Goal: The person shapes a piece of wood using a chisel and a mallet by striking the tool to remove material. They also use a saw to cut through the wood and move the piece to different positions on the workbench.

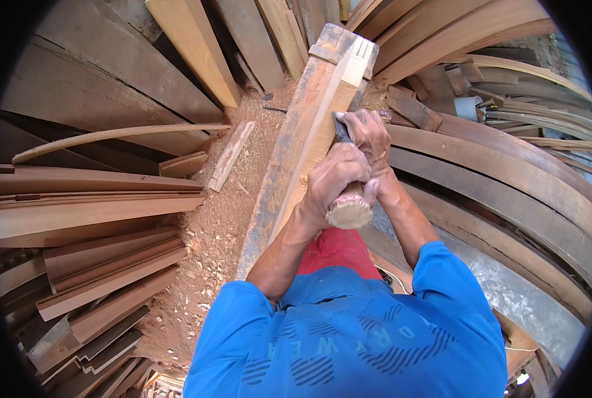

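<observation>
My left hand (339,174) is wrapped round the thick handle of a chisel (342,129), whose worn round butt points back toward me. My right hand (368,136) grips it farther forward, fingers closed round the dark blade. The blade's tip rests at the right edge of a pale wooden beam (319,136), though my fingers hide part of the contact. Slots are cut into the beam's far end. This beam lies lengthwise on a worn, stained wooden bench (276,156).
Boards (103,212) fan out on the left, and long curved planks (488,162) are stacked on the right. Shavings and sawdust (206,245) cover the floor left of the bench, where a loose wood strip (231,156) lies. A small block (324,54) sits near the bench's far end.
</observation>
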A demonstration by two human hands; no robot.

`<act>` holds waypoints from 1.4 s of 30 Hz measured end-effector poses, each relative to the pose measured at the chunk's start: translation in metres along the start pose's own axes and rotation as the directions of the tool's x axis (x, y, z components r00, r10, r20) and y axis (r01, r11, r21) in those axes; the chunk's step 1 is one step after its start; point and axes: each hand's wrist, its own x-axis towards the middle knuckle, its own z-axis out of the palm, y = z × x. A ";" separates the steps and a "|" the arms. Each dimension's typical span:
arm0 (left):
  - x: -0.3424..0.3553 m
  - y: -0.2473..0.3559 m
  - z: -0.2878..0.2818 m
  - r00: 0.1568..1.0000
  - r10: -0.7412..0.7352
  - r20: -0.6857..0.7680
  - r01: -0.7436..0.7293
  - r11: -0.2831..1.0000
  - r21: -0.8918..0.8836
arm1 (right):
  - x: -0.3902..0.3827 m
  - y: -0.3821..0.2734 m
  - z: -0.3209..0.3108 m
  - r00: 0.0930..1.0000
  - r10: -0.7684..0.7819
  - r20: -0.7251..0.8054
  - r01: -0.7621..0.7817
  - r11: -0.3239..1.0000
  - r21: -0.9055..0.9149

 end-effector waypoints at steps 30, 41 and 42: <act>-0.005 0.012 -0.019 0.991 -0.126 -0.047 0.124 0.992 -0.038 | -0.013 -0.023 -0.003 0.983 -0.001 0.183 -0.005 0.999 0.033; 0.015 0.027 -0.012 0.984 -0.175 -0.031 0.173 0.983 -0.053 | -0.025 -0.008 0.000 0.980 -0.091 0.180 0.059 0.983 0.173; 0.032 0.015 -0.009 0.997 -0.076 0.015 0.076 0.995 -0.059 | -0.002 -0.003 -0.010 0.986 -0.068 0.149 0.057 0.996 0.075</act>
